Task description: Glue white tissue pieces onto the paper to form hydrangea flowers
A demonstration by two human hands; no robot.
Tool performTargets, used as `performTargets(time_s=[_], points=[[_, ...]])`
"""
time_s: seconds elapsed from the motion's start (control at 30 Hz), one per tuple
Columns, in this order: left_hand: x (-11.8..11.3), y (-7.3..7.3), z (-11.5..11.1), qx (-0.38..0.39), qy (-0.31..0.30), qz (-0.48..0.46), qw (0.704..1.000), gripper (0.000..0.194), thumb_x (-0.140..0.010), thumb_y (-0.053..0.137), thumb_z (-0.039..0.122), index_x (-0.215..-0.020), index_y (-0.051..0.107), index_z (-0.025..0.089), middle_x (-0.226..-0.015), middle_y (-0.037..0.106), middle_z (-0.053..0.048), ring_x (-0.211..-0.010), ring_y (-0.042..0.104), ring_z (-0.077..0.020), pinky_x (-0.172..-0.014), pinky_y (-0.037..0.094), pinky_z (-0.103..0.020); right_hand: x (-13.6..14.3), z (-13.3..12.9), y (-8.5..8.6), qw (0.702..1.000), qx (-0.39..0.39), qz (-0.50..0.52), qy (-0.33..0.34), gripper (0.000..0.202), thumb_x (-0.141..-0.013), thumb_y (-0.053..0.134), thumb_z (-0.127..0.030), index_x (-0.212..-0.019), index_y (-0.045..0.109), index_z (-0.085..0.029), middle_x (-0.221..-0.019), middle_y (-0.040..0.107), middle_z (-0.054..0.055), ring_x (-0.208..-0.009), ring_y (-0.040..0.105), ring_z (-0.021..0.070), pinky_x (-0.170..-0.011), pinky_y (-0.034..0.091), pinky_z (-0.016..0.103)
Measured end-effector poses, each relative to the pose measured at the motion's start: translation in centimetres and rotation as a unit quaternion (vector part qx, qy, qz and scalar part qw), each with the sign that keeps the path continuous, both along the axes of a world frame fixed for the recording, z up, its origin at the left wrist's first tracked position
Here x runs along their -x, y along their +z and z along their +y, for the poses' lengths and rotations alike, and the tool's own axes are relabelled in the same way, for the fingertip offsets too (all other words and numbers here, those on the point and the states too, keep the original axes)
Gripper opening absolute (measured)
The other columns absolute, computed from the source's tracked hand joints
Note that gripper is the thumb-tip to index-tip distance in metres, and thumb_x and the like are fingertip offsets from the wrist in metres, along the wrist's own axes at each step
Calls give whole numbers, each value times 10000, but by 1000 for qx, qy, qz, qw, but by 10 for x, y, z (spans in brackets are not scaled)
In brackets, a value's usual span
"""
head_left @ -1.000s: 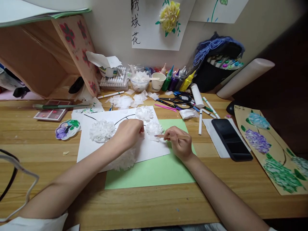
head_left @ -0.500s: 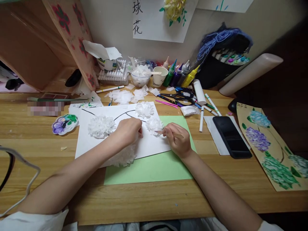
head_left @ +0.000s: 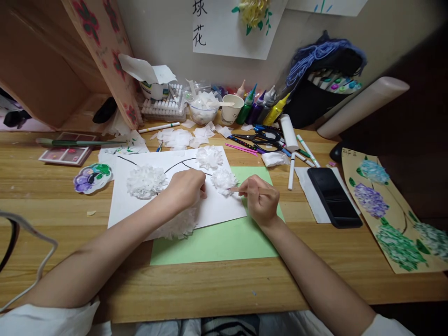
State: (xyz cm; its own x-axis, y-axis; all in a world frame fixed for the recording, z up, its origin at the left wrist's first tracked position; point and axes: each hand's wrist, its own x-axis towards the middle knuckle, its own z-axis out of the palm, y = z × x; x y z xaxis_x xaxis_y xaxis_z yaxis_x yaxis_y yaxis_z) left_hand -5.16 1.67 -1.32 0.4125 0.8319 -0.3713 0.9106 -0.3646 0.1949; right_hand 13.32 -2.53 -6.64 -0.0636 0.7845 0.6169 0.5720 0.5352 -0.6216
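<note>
My right hand (head_left: pixel 262 198) grips a thin wooden stick (head_left: pixel 268 191), whose tip is at the lower right edge of a ruffled white paper flower (head_left: pixel 224 180). My left hand (head_left: pixel 187 186) is closed and rests on the white paper sheet (head_left: pixel 224 207); its curled fingers hide whatever is in them. Another paper flower (head_left: pixel 209 157) lies just above, and a larger one (head_left: pixel 146 181) sits left of my left hand. A further white flower (head_left: pixel 178 224) is partly covered by my left forearm. Black curved lines run across the sheet. Green paper (head_left: pixel 217 249) lies underneath.
Small white paper pieces (head_left: pixel 175 138) lie behind the sheet, near a clear bowl (head_left: pixel 203 112) and a paper cup (head_left: pixel 232 109). Scissors (head_left: pixel 261 136), pens and paint bottles stand or lie at the back right. A phone (head_left: pixel 334 198) lies right; a flower-shaped palette (head_left: pixel 93 178) left.
My right hand has shifted slightly right, and more of the stick shows between it and the flower. My left hand stays on the sheet. The view has tilted slightly.
</note>
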Motion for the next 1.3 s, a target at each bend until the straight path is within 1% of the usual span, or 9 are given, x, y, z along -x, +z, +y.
performTargets(time_s=[0.27,0.37,0.53,0.63,0.73,0.87,1.03,1.17,1.3], points=[[-1,1,0,10,6,-10,1000,106,-711,579,219,-710,680,185,-770,692,-54,-754,603,-217,-552,344,-263,-2,-1,1,996,-44,-30,74,287,-900,386,-169,-641,507,-186,-542,530,7,-517,505,123,-504,388,258],[1,2,0,10,9,-7,1000,106,-709,577,211,-718,680,187,-777,691,-51,-753,603,-214,-548,339,-262,-1,-1,1,995,-61,-18,82,302,-908,370,-187,-641,511,-187,-537,525,12,-517,496,125,-497,380,266],[-1,3,-10,-45,-7,-42,998,101,-719,572,184,-742,667,206,-761,681,-23,-708,594,-187,-542,323,-261,-5,-4,-1,993,-61,88,42,392,-932,327,-264,-604,529,-190,-508,518,3,-471,481,116,-467,372,271],[-9,1,-20,-90,0,-91,992,93,-758,579,251,-804,651,214,-808,672,-18,-727,587,-174,-540,327,-251,-6,-3,-2,980,-54,189,-9,425,-936,328,-298,-574,527,-196,-479,503,-6,-427,464,109,-416,354,265],[-18,-5,-25,-118,-2,-120,986,165,-822,529,328,-859,636,208,-845,656,-30,-768,577,-176,-554,349,-251,-5,0,0,969,-46,238,-49,436,-935,337,-329,-565,527,-199,-469,495,-11,-405,464,102,-366,333,252],[-26,-12,-24,-143,-14,-123,982,188,-859,475,296,-904,629,196,-871,639,-44,-801,566,-182,-610,387,-262,-2,-1,2,965,-38,252,-53,433,-926,357,-359,-557,517,-199,-464,489,-12,-399,458,97,-350,331,246],[-27,-13,-20,-140,-32,-109,984,201,-844,447,232,-829,638,170,-831,632,-57,-794,560,-182,-617,385,-265,-4,-3,2,970,-13,235,-65,447,-923,336,-393,-560,513,-200,-468,492,-4,-400,463,103,-351,350,256],[-22,-5,-18,-123,-32,-124,984,185,-803,454,225,-796,631,174,-815,635,-51,-770,558,-178,-591,372,-262,-5,-1,2,969,-7,238,-73,451,-923,328,-399,-566,514,-196,-479,491,-6,-394,463,96,-348,353,250],[-16,8,-16,-58,-39,-123,990,165,-767,483,240,-754,638,186,-778,646,-36,-717,559,-165,-575,367,-254,-5,0,2,968,-11,243,-65,455,-924,335,-398,-561,518,-192,-482,496,-8,-398,467,93,-360,353,244]])
